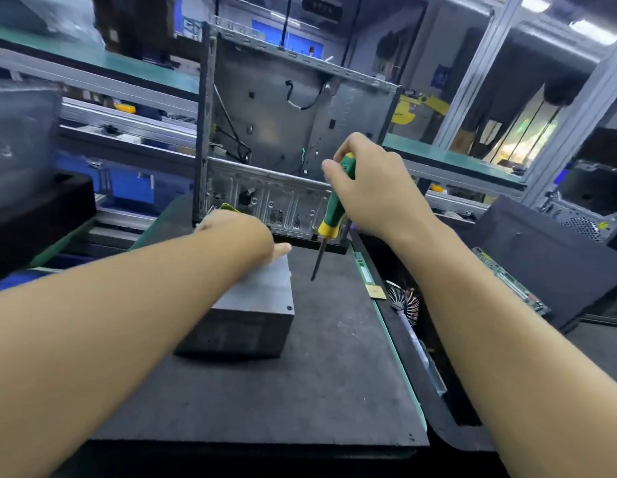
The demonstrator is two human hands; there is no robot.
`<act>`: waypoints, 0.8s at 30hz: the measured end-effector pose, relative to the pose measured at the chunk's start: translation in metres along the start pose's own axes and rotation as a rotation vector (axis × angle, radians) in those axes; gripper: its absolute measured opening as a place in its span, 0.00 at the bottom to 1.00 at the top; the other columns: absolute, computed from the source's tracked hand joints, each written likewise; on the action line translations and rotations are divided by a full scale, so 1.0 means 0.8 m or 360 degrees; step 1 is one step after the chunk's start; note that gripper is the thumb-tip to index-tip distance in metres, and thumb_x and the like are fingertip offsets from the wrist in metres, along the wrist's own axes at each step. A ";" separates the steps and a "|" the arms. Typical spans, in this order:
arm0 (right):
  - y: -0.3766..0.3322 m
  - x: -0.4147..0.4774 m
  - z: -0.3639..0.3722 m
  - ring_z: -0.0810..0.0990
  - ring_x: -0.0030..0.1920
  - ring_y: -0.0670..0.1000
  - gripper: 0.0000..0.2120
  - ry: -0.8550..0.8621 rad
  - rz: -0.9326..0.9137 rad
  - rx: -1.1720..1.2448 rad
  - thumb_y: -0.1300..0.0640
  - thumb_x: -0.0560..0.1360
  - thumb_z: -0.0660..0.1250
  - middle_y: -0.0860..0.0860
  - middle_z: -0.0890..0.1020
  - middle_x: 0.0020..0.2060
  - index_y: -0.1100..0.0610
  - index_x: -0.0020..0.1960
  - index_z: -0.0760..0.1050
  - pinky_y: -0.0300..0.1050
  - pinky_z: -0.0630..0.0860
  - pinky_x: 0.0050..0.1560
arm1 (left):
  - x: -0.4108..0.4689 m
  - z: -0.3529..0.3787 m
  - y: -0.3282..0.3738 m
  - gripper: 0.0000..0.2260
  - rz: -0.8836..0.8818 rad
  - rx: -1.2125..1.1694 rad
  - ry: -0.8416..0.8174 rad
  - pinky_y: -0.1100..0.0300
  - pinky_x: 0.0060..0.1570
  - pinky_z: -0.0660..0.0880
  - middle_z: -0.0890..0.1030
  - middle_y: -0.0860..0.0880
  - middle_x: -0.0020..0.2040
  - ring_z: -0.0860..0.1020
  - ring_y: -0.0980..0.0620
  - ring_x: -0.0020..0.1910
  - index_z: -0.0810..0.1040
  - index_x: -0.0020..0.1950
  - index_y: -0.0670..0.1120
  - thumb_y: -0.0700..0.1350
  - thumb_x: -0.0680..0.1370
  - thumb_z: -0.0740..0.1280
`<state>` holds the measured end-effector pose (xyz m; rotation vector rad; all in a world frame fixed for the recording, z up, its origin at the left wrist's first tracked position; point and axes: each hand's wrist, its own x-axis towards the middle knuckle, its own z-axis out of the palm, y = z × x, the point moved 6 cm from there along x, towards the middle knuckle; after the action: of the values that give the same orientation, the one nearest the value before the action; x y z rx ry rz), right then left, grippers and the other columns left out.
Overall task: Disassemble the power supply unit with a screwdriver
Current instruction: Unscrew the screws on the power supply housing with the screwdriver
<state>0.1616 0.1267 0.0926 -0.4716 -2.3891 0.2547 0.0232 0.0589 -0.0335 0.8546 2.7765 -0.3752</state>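
Work mat [334, 374]: dark foam sheet covering the near bench, scuffed and dusty, with a green edge along its right side.
Power supply unit [255, 315]: grey metal box lying flat on the mat, left of centre; a small screw shows at its near right top corner.
Left hand [238, 232]: laid over the far end of the power supply unit, thumb stretched along the top edge. The fingers drop behind the far side and are blurred, so I cannot tell whether they curl round the box.
Screwdriver [329, 215]: green handle with yellow collar, dark shaft pointing down and slightly left. The tip hangs above the mat just right of the unit, touching neither.
Right hand [369, 188]: wrapped around the upper handle of the screwdriver, thumb pressed on its side.
Side tray: beside the mat on the right, holding a finned cooler [405, 301] and a small square chip [377, 291] near it.
Circuit board [510, 281]: farther right, a long green strip lying on dark foam.
Computer case [282, 108]: open metal chassis standing upright at the far end of the mat, loose wires inside.
Shelving [451, 160]: green-topped racks behind the case, blurred.
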 end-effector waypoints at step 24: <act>0.006 0.013 0.006 0.70 0.29 0.46 0.08 0.0240 -0.0143 0.0205 0.54 0.80 0.63 0.47 0.74 0.28 0.58 0.46 0.70 0.36 0.66 0.31 | 0.020 0.029 0.049 0.07 0.1583 -0.1239 0.0329 0.63 0.61 0.75 0.85 0.61 0.49 0.81 0.65 0.52 0.85 0.47 0.55 0.50 0.70 0.77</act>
<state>0.1521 0.1349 0.0938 -0.3119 -2.2248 0.3189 0.0357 0.0913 -0.0671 1.8406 1.9385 0.9075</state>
